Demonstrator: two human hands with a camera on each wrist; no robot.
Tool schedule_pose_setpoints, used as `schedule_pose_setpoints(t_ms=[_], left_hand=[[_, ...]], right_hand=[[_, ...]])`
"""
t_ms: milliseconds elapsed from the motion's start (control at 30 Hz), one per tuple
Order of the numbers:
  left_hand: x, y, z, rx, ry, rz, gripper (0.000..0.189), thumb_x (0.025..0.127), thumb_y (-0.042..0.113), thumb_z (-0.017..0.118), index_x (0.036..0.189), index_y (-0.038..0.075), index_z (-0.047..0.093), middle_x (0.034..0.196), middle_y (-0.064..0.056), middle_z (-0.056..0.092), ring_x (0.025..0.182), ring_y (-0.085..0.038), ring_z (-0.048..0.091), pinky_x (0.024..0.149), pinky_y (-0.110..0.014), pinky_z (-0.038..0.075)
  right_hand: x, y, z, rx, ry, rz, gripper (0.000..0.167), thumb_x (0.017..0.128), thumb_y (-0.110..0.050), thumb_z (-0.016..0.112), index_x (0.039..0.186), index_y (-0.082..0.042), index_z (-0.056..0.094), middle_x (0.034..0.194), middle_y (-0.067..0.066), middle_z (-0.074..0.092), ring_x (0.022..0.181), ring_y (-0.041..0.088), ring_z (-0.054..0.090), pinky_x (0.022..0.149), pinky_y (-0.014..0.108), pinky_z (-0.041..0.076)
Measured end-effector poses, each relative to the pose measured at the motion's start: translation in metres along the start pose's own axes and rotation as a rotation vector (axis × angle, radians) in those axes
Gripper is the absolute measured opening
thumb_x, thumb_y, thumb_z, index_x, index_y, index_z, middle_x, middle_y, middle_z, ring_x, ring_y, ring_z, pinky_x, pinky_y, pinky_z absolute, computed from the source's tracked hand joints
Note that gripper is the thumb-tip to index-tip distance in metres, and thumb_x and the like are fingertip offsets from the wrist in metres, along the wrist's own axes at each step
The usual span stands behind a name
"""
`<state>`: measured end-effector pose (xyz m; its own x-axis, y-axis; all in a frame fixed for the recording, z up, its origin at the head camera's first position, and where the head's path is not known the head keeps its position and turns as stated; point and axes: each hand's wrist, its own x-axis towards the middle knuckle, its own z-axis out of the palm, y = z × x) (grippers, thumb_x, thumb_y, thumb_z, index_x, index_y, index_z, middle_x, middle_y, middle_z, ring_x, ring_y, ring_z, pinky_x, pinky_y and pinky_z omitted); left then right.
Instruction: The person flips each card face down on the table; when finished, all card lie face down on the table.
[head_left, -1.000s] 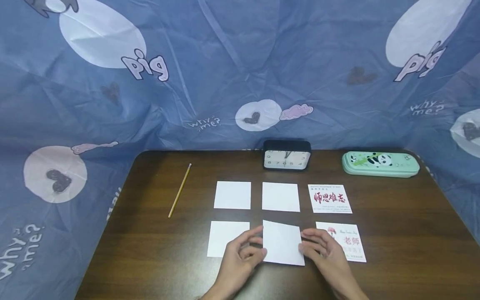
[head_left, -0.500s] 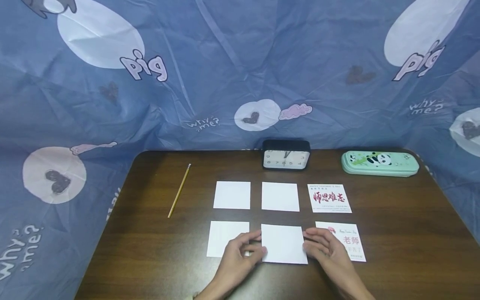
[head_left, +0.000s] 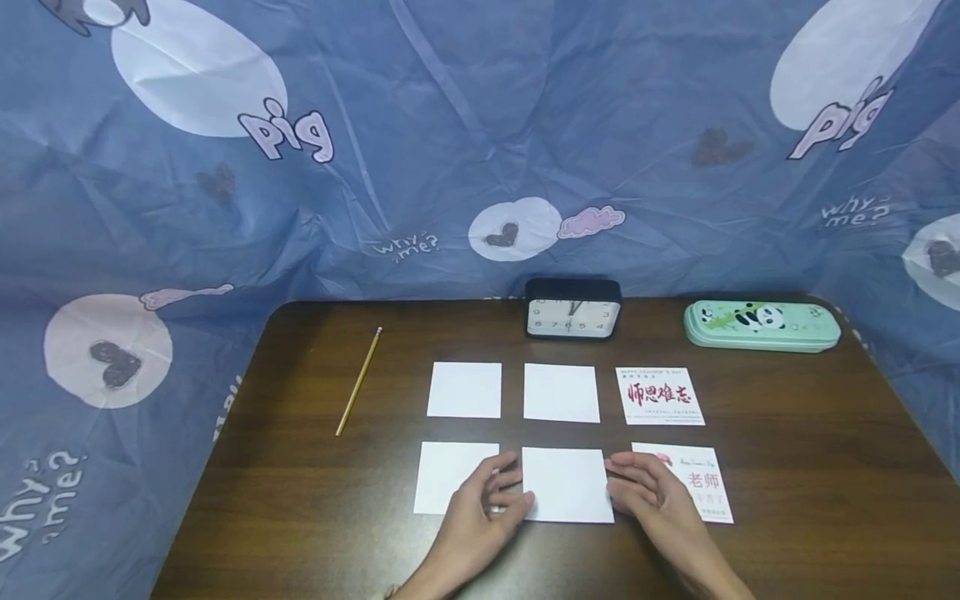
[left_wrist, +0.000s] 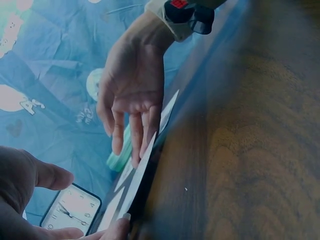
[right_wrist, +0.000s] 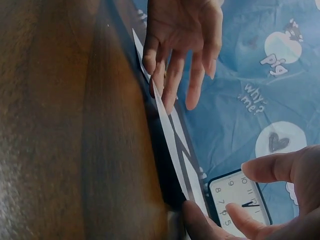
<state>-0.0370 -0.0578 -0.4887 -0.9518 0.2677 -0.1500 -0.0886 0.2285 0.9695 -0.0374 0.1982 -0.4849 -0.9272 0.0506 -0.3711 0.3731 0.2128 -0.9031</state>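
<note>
Bracketing a blank card (head_left: pixel 568 485), likely squaring it with the surface's (head_left: pixel 442 323) far edge, I can't tell whether left hand (head_left: pixel 477 517) or right hand (head_left: pixel 662 510) has a pinching grip.

The left hand (head_left: pixel 477 510) and right hand (head_left: pixel 662 504) hold a white card (head_left: pixel 567 486) between them by its side edges. Three more blank cards (head_left: pixel 464 390) and two printed cards (head_left: pixel 660 397) (reddish characters on both) lie around it on the table (head_left: pixel 270 500), with a pencil (head_left: pixel 358 382) farther left, a clock (head_left: pixel 573 310) and a green case (head_left: pixel 762 327) behind.
</note>
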Motion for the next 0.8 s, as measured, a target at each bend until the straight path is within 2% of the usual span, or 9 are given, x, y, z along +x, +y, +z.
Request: schedule_pose_setpoints(t_ms=[267,467,533,633,733,800], left_hand=[[-0.0005,0.0029,0.0010,0.050,-0.002,-0.004,0.064,0.099,0.031,0.070,0.149,0.000,0.048,0.139,-0.027,0.065,0.109,-0.027,0.073,0.088,-0.026,0.062],[-0.0023,0.0048,0.0010,0.073,-0.004,0.011,0.063,0.099,0.035,0.070,0.148,0.000,0.050,0.140,-0.028,0.064,0.115,-0.034,0.072,0.087,-0.033,0.065],[-0.0028,0.0048,0.0008,0.078,-0.007,0.009,0.064,0.099,0.036,0.069,0.148,0.000,0.050,0.141,-0.028,0.064,0.117,-0.036,0.072,0.088,-0.036,0.065],[-0.0036,0.0045,0.0005,0.087,-0.013,0.004,0.064,0.099,0.037,0.069,0.148,0.001,0.050,0.143,-0.027,0.063,0.118,-0.036,0.071,0.088,-0.038,0.065],[-0.0039,0.0042,0.0007,0.093,-0.011,0.006,0.063,0.099,0.037,0.069,0.147,0.001,0.051,0.142,-0.025,0.064,0.117,-0.035,0.071,0.087,-0.034,0.064],[-0.0035,0.0044,0.0013,0.091,-0.004,0.009,0.061,0.099,0.037,0.069,0.146,0.001,0.052,0.140,-0.023,0.065,0.115,-0.033,0.071,0.085,-0.029,0.063]], right_hand=[[0.0001,0.0009,0.0012,0.030,-0.010,-0.008,0.042,0.100,-0.010,0.067,0.138,-0.001,0.053,0.145,0.021,0.061,0.119,0.008,0.067,0.093,0.018,0.059],[0.0000,0.0014,0.0017,0.037,-0.006,-0.001,0.042,0.100,-0.006,0.065,0.139,0.001,0.051,0.146,0.022,0.060,0.115,0.003,0.067,0.093,0.018,0.059],[-0.0003,0.0013,0.0019,0.032,-0.005,-0.004,0.042,0.100,-0.006,0.065,0.140,0.000,0.051,0.146,0.022,0.060,0.118,0.006,0.067,0.093,0.017,0.059],[-0.0014,0.0007,0.0020,0.017,-0.004,-0.018,0.042,0.101,-0.007,0.065,0.139,0.001,0.052,0.146,0.022,0.060,0.125,0.017,0.067,0.094,0.019,0.059],[-0.0012,-0.0011,0.0012,0.000,-0.007,-0.030,0.041,0.100,-0.010,0.066,0.138,0.000,0.053,0.144,0.022,0.061,0.129,0.027,0.066,0.093,0.021,0.060],[-0.0003,-0.0030,-0.0006,-0.013,-0.014,-0.048,0.041,0.100,-0.010,0.066,0.138,0.000,0.053,0.144,0.022,0.061,0.128,0.029,0.066,0.092,0.021,0.061]])
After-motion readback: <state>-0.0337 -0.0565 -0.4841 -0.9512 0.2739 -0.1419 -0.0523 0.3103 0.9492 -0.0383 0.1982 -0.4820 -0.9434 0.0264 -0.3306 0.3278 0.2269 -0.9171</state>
